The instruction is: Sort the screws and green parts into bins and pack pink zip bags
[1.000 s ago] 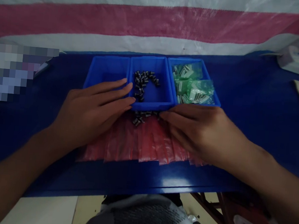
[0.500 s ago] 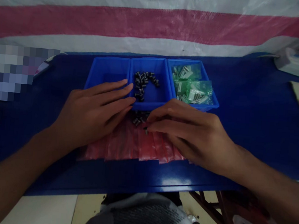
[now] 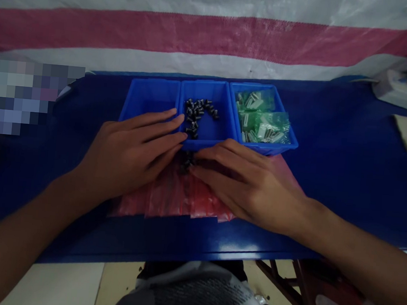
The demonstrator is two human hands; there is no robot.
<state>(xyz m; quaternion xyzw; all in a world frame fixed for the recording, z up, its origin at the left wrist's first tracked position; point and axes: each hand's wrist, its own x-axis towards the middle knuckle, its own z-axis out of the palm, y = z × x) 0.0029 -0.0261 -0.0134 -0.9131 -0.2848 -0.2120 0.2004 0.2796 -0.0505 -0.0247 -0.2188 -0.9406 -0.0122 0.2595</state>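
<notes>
So, a small heap of dark ridged metal studs (image 3: 186,163) is sitting on red plastic bags (image 3: 170,204) by the blue tray (image 3: 207,145) — the right hand (image 3: 250,187) is lying with fingers together, tips just beside the heap, and the left hand (image 3: 128,155) is resting nearby, fingers slightly apart.
</notes>
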